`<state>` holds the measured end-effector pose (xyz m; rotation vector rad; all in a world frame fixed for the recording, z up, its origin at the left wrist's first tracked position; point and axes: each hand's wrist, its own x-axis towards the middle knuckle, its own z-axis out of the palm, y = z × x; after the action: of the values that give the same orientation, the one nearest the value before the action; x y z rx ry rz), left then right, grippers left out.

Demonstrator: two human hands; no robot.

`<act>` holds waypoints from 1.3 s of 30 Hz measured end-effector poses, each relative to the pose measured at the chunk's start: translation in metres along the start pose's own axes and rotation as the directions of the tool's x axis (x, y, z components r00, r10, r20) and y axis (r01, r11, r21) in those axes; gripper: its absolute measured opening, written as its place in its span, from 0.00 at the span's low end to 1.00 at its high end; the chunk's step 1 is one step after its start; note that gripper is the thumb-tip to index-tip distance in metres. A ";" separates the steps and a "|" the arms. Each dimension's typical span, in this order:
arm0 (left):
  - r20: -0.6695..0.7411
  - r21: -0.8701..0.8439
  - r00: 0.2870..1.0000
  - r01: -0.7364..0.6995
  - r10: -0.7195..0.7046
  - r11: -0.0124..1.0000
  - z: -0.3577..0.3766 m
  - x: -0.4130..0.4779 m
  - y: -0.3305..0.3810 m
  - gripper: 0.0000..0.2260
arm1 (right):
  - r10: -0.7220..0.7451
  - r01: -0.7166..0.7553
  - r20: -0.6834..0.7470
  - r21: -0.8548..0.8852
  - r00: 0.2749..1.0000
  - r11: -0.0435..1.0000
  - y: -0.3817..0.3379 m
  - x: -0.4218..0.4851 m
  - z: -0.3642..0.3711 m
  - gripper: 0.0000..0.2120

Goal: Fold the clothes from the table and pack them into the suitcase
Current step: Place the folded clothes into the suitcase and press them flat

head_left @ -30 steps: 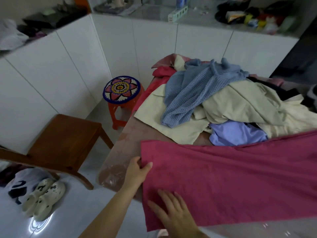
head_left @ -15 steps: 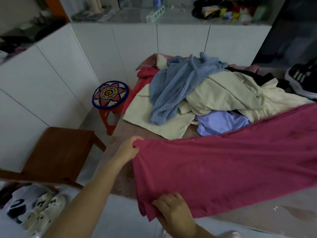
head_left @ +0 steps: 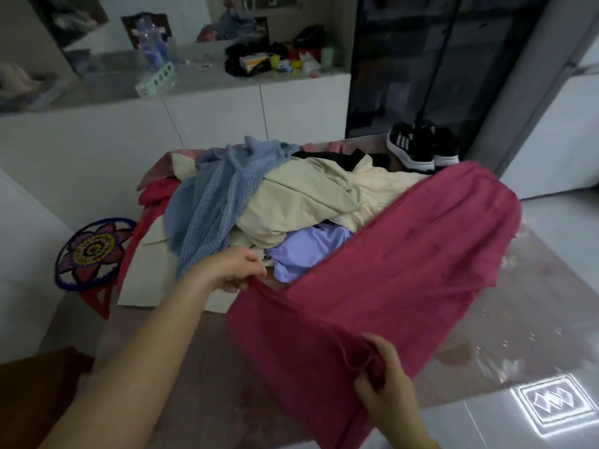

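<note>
Pink cloth (head_left: pixel 405 270) goes from flat to picked up at its near end.
Right grip (head_left: pixel 382 387) changes from a flat palm on the cloth to fingers curled into a bunched corner. Left grip (head_left: pixel 238 270) now pinches the other corner, raised off the bench (head_left: pixel 201 367) and closer to the clothes pile (head_left: pixel 291 202). Cloth lies diagonal now, not straight across. View swings right: black shoes (head_left: pixel 418 147) come in, slippers drop out.

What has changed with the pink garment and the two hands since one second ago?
The right hand, which lay flat on the pink garment, now grips its near edge; the left hand pinches the other corner. Together they have raised that end above the table. The pile of clothes behind stayed as it was.
</note>
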<state>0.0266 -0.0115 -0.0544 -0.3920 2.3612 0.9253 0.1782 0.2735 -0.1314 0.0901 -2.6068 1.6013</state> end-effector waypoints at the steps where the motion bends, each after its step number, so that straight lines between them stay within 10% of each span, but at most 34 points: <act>1: -0.002 -0.082 1.000 -0.011 0.011 0.997 0.013 0.012 0.022 0.03 | 0.055 -0.055 -0.079 0.009 0.995 0.998 0.010 0.011 -0.005 0.38; 6: 0.079 -0.169 0.991 -0.091 0.106 0.981 0.085 0.063 0.075 0.06 | 0.352 -0.366 -0.151 -0.079 0.924 0.927 0.068 0.039 -0.036 0.12; 14: -0.098 0.332 0.832 -0.490 0.546 0.806 0.109 0.086 0.046 0.34 | 0.366 -0.387 -0.126 -0.329 0.922 0.861 0.083 0.053 -0.038 0.17; 19: 0.412 0.731 0.710 -0.632 0.571 0.259 0.099 0.074 0.007 0.51 | -0.189 0.169 0.035 -0.631 0.981 0.757 0.092 0.037 -0.037 0.33; 22: 0.566 0.752 0.710 -0.653 0.420 0.091 0.085 0.072 -0.015 0.54 | -0.383 0.594 0.463 -0.516 0.800 0.617 0.094 0.012 -0.026 0.33; 25: 0.608 0.761 0.718 -0.649 0.339 0.011 0.070 0.071 -0.031 0.52 | -0.367 0.712 0.620 -0.512 0.693 0.480 0.102 -0.007 -0.013 0.22; 32: 0.623 0.749 0.708 -0.662 0.333 0.005 0.067 0.071 -0.045 0.55 | -0.128 0.514 0.614 -0.508 0.779 0.691 0.087 -0.010 -0.004 0.20; 35: 0.598 0.731 0.705 -0.674 0.380 0.100 0.070 0.073 -0.051 0.53 | -0.034 0.140 0.449 -0.206 0.893 0.969 0.070 -0.002 -0.011 0.14; 39: 0.490 0.645 0.680 -0.704 0.545 0.298 0.060 0.071 -0.056 0.33 | 0.138 -0.166 0.177 0.155 0.974 0.974 0.062 0.005 -0.017 0.04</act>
<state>0.0195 -0.0149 -0.1631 1.0529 2.4472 0.0196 0.1686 0.3166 -0.1786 0.0342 -2.6497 1.9464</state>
